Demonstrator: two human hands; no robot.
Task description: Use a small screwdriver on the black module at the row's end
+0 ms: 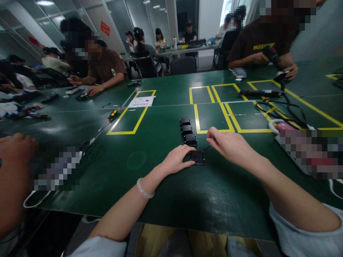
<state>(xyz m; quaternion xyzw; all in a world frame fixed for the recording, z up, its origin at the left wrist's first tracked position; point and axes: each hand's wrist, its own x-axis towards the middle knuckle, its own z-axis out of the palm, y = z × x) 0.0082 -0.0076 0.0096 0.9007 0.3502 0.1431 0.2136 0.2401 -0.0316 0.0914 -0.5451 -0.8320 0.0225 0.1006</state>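
On the green table lies a small black square part with bright dots at its corners. My left hand grips its left side between thumb and fingers. Pinched in my right hand is a thin dark tool, slanting down toward the part's upper right corner. I cannot make out what kind of tool it is, nor whether its tip touches. Just beyond my left fingers, a row of three similar black square parts runs away from me.
Yellow tape rectangles mark the green table. A yellow-black screwdriver and white paper lie left of centre. Black cables and a white tape roll are at right. Co-workers sit opposite; another person's arm is at left.
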